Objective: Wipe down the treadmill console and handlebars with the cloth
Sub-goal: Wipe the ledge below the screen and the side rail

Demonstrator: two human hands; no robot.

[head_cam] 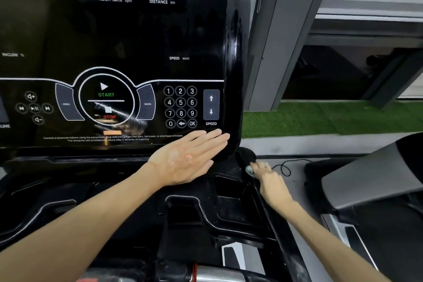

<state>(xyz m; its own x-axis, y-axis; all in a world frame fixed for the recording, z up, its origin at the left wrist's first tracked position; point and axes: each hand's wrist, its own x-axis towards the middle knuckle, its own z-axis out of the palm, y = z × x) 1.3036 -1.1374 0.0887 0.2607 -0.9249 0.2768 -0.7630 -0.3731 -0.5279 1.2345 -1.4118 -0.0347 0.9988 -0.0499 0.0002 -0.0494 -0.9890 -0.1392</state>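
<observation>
right hand point(266, 175) is curled down onto the cloth point(249, 169), a pale green scrap showing only at the fingertips, pressed where the console point(137, 36) corner meets the right handlebar point(272, 208). cloth lies under and just ahead-left of that hand, mostly hidden, so its full extent can't be told. handlebar's long axis runs from there back toward the person, along the forearm line; next stroke probably follows it, a guess only. left hand point(190, 158) is flat, fingers together and straight, palm up, gripping nothing, touching or just over the console's lower right corner below the keypad point(180, 107). right hand is nearer the cloth; left sits near, up-left of it
</observation>
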